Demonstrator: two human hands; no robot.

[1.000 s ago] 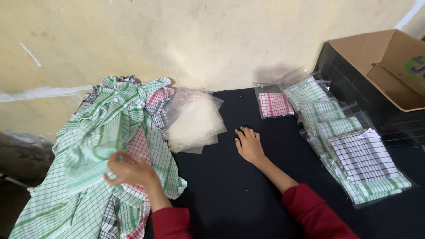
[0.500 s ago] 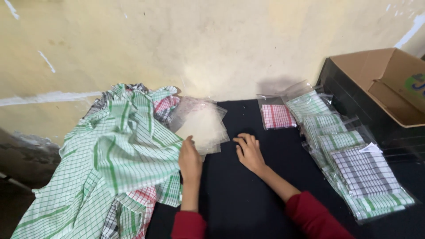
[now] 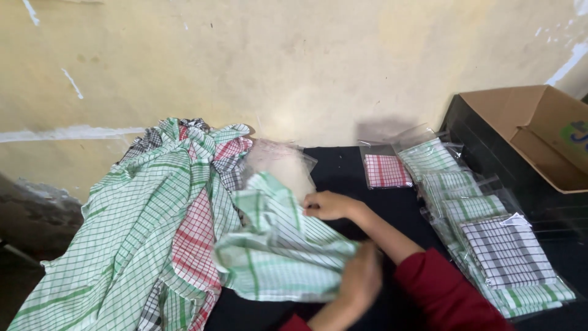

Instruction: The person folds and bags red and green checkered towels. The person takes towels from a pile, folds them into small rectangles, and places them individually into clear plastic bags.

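Green-checked cloth (image 3: 278,257) lies bunched at lower centre of the frame on the black tabletop (image 3: 343,165); my right hand (image 3: 327,205) pinches its upper edge, while my left hand (image 3: 361,279), blurred, closes on its lower right corner. Behind it sits a stack of clear plastic bags (image 3: 278,165). At left is a heap of checked cloths (image 3: 153,227); at right, bagged folded cloths (image 3: 484,227) and a cardboard box (image 3: 539,132)
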